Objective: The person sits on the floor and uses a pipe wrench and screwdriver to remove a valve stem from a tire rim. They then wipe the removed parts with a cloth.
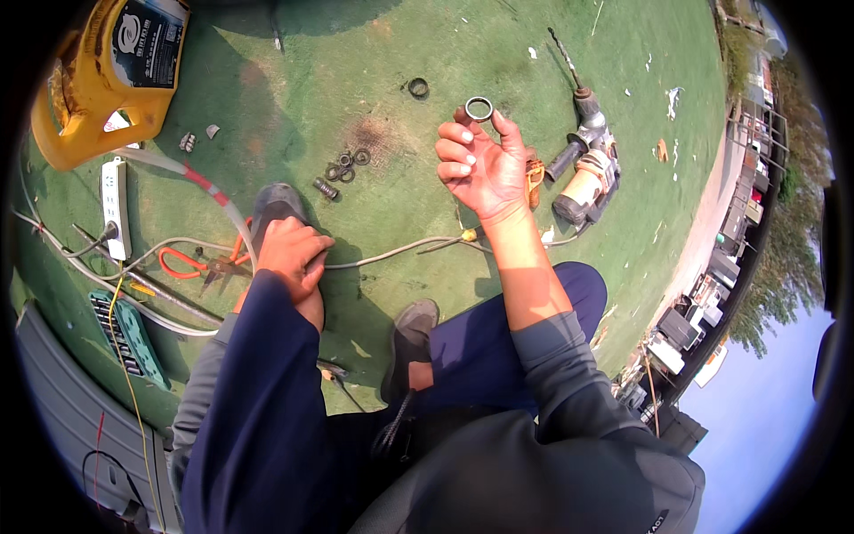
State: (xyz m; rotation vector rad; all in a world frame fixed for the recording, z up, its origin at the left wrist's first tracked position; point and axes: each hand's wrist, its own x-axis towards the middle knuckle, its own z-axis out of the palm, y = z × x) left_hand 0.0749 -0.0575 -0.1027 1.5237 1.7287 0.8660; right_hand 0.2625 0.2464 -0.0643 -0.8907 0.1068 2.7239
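My right hand (489, 165) is raised palm up, with its thumb and forefinger pinching a metal ring (479, 119) that has a dark inner edge. The other fingers curl toward the palm. My left hand (292, 254) rests loosely across my lower leg, just above the dark shoe (277, 198), and nothing shows in its fingers. Several small dark rings (346, 173) and a ribbed cylindrical part (326, 189) lie on the green ground beyond that shoe. Farther off sits a larger black ring (418, 88).
At right lies a drill (589, 165) with a long bit, its cord running left. A yellow jug (142, 98), white power strip (116, 209), orange-handled pliers (182, 262) and a green bit case (124, 334) are on the left. A grey case (76, 400) is near lower left.
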